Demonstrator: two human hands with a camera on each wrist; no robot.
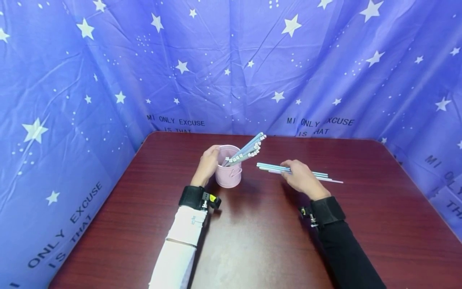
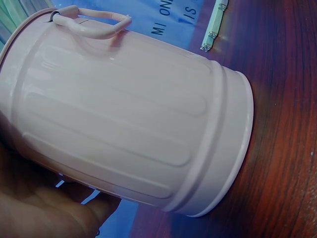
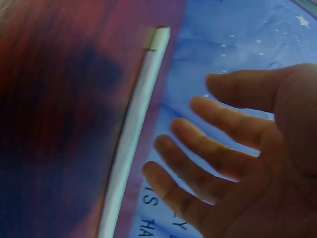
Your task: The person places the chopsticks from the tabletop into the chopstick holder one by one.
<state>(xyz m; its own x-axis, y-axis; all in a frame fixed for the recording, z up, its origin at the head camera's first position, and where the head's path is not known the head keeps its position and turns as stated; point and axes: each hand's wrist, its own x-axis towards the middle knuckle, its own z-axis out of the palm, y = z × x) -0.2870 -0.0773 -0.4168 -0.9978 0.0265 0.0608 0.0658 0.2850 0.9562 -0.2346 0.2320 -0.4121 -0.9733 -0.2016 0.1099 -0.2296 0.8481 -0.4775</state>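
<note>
A small pink metal bucket (image 1: 228,177) stands on the table, tilted slightly if at all. Several slim pastel sticks (image 1: 249,149) with pale ends lean out of it to the right. My left hand (image 1: 207,166) grips the bucket at its left side near the rim; in the left wrist view its fingers lie partly hidden behind the ribbed wall. To the right, my right hand (image 1: 303,179) hovers over several loose blue and white sticks (image 1: 273,167). The right wrist view shows its fingers spread and apart from a pale stick (image 3: 132,131).
The dark red wooden table (image 1: 245,233) reaches back to a blue curtain (image 1: 231,72) with white stars and lettering. A looped handle (image 2: 94,30) sticks out from the bucket's side.
</note>
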